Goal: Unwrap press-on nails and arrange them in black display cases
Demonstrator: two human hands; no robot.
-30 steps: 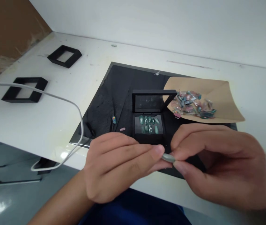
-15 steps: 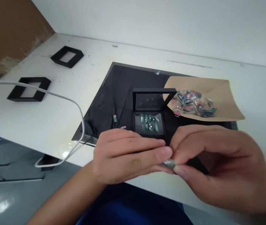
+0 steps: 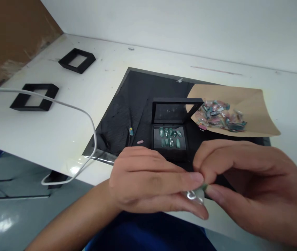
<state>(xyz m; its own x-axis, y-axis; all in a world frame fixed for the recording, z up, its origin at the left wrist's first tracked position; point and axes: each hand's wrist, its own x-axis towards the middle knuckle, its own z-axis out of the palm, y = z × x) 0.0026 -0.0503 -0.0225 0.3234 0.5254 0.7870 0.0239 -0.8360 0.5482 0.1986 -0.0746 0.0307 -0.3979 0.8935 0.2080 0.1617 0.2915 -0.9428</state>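
Note:
My left hand (image 3: 148, 183) pinches a small see-through plastic bag (image 3: 196, 198) between thumb and fingers. Thumb and forefinger of my right hand (image 3: 255, 184) meet at the bag's edge, closed on a small green false nail (image 3: 205, 187), most of which is covered by the fingers. Just beyond both hands stands a black display case (image 3: 170, 153) with its framed lid (image 3: 177, 100) raised. Inside it, several green false nails (image 3: 171, 142) lie in two rows, some of them glittery.
Brown paper (image 3: 258, 111) at the right bears a pile of bagged nails (image 3: 219, 115). A pink nail (image 3: 140, 142) and a multicoloured piece (image 3: 131, 131) lie on the black mat (image 3: 143, 87). Two black frames (image 3: 79, 69) stand at the left, where a white cable (image 3: 89, 120) crosses the table.
My left thumb has dropped away from the fingers, and more of the plastic bag shows. The green nail is now mostly hidden at my right fingertips. The view has shifted slightly.

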